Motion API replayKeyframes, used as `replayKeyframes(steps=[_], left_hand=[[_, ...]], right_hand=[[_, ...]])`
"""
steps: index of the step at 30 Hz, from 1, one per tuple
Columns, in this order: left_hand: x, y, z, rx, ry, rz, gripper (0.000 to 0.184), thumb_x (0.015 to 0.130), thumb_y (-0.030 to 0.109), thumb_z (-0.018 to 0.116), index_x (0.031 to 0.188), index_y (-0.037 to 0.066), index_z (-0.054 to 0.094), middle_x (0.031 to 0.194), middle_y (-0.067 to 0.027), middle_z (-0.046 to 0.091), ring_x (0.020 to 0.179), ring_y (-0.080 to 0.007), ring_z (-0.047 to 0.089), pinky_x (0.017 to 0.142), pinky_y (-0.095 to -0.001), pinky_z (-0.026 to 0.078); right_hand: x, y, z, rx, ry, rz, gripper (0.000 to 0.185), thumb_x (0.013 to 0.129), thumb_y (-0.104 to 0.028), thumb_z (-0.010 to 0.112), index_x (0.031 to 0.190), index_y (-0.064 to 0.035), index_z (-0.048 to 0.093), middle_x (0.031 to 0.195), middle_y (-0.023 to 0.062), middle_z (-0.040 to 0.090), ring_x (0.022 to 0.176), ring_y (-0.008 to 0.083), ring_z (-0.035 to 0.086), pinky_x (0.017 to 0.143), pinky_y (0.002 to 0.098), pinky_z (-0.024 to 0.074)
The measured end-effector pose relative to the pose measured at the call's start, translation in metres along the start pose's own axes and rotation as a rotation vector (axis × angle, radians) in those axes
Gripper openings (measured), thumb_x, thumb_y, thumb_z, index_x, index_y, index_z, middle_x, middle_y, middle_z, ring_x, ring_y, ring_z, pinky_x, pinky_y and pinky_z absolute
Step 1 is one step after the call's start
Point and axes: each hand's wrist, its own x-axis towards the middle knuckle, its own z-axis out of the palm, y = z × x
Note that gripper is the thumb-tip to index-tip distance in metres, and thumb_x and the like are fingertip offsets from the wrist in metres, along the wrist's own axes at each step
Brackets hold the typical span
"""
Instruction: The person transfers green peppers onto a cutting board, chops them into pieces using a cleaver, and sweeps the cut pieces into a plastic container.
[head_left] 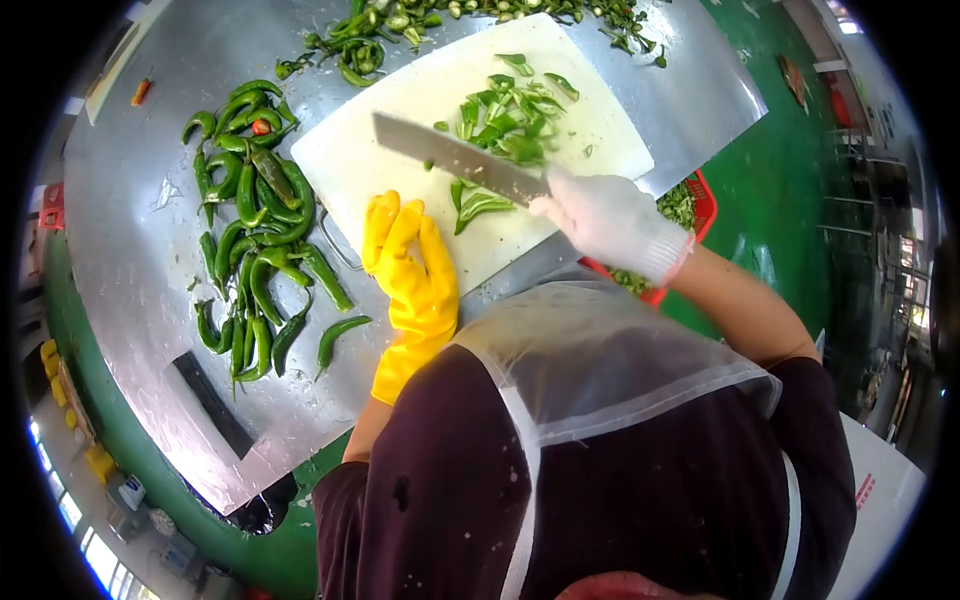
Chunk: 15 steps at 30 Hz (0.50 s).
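A white cutting board (340, 150) lies on the metal table, with cut green pepper pieces (515, 115) on its upper part. My right hand (610, 220), in a white glove, is closed round the handle end of a wide knife (450, 155), whose blade points left over the board. Below the blade lie a few more cut pieces (483, 205). My left hand (408, 250), in a yellow rubber glove, is at the board's lower left edge with its fingers bent; whether anything is between them is hidden.
Whole green peppers (265, 195) are heaped on the metal table (140, 300) left of the board. Stem ends and scraps (400, 20) lie beyond it. A red basket (708, 205) of cut green pieces stands below the table's near right edge.
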Motion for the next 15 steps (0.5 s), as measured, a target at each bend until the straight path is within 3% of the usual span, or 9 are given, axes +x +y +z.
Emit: replayKeyframes(steps=[3,6,10,12,14,15], left_hand=[[0.004,0.002,0.004,0.028,-0.007,0.011,0.039,0.096,-0.001,0.073,0.133,0.000,0.063,0.144,-0.0251,0.059,0.136,-0.0446,0.054,0.118,-0.0520,0.043],[0.013,0.013,0.000,0.030,-0.082,0.000,0.045,0.097,0.002,0.073,0.140,-0.003,0.060,0.147,-0.0297,0.057,0.139,-0.0505,0.051,0.119,-0.0549,0.041],[0.027,0.016,-0.003,0.071,-0.263,-0.015,0.059,0.095,0.012,0.077,0.147,-0.007,0.053,0.149,-0.0361,0.053,0.142,-0.0565,0.046,0.120,-0.0578,0.038],[0.028,0.021,0.000,0.117,-0.342,-0.027,0.063,0.095,0.017,0.078,0.147,-0.008,0.053,0.150,-0.0365,0.052,0.143,-0.0565,0.045,0.121,-0.0587,0.037],[0.034,0.026,0.003,0.222,-0.484,-0.056,0.075,0.094,0.033,0.078,0.150,-0.008,0.049,0.153,-0.0350,0.050,0.146,-0.0553,0.041,0.125,-0.0585,0.029],[0.036,0.028,0.004,0.253,-0.536,-0.052,0.078,0.094,0.037,0.078,0.151,-0.008,0.048,0.154,-0.0345,0.049,0.147,-0.0550,0.040,0.126,-0.0583,0.027]], right_hand=[[0.019,0.019,0.054,-0.040,0.083,-0.207,0.035,0.107,-0.039,0.058,0.107,-0.0041,0.053,0.071,0.0184,0.067,0.068,0.0445,0.067,0.062,0.0548,0.0514],[0.026,0.007,0.057,-0.028,0.111,-0.145,0.036,0.106,-0.039,0.060,0.109,-0.0038,0.053,0.071,0.0187,0.067,0.068,0.0448,0.067,0.062,0.0556,0.0515],[0.020,0.010,0.043,0.181,0.095,-0.037,0.038,0.109,-0.041,0.050,0.111,-0.0038,0.057,0.090,0.0224,0.072,0.087,0.0441,0.071,0.081,0.0535,0.0544],[0.015,0.026,0.029,0.184,0.205,-0.019,0.040,0.109,-0.045,0.051,0.111,-0.0057,0.056,0.086,0.0223,0.070,0.081,0.0447,0.070,0.075,0.0542,0.0535],[0.013,0.058,0.014,0.108,0.385,-0.066,0.042,0.110,-0.049,0.051,0.114,-0.0079,0.054,0.078,0.0227,0.067,0.072,0.0455,0.068,0.066,0.0558,0.0516],[0.016,0.072,-0.002,0.040,0.346,0.031,0.042,0.110,-0.050,0.050,0.114,-0.0084,0.055,0.080,0.0219,0.068,0.073,0.0456,0.068,0.067,0.0555,0.0526]])
